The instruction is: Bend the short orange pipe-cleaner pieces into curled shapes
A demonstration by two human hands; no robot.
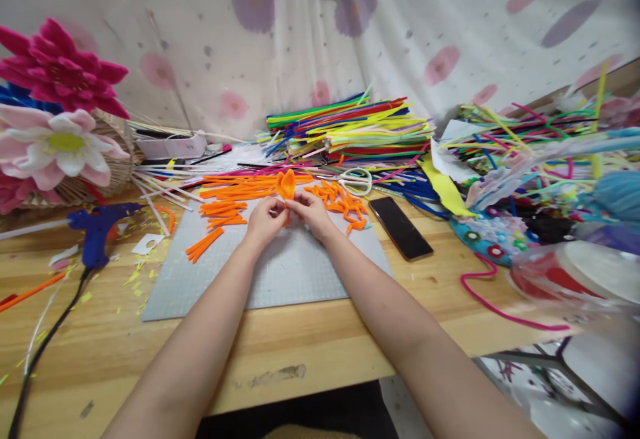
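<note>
Both my hands meet over a grey cutting mat [280,279] on the wooden table. My left hand [266,221] and my right hand [311,212] are closed in a pinch on the base of an orange pipe-cleaner petal [287,184] that stands up between them. Cut orange pipe-cleaner pieces [223,209] lie on the mat to the left. Bent orange loops [343,202] lie to the right.
A blue glue gun [97,225] with its cord lies at the left. White scissors [357,181] and a dark phone [400,227] lie right of the mat. Stacked coloured pipe cleaners [350,129] fill the back. Pipe-cleaner flowers [55,112] stand at far left; clutter crowds the right.
</note>
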